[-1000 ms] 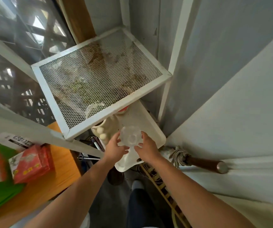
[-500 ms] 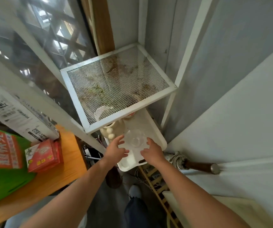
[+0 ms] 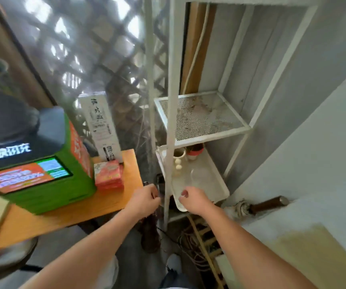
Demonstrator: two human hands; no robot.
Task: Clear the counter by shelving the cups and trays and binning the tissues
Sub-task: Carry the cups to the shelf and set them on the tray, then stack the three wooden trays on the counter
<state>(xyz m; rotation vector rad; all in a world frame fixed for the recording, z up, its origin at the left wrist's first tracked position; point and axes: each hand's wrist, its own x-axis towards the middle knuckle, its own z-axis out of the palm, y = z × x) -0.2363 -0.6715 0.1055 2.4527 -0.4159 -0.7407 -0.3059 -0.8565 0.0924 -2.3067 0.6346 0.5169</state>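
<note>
Shelving step, apparently complete: the clear cup stands on the white tray, with the left hand and right hand empty and loosely curled at the tray's near edge; the next move likely calls for a reach to the counter left of the tray.

Mesh shelf: we see white painted metal, its perforated deck dulled by brownish stains.
Tray: we read it as smooth, matt white plastic.
Cup: we see clear, glossy plastic.
Counter: we see smooth orange wood.
</note>
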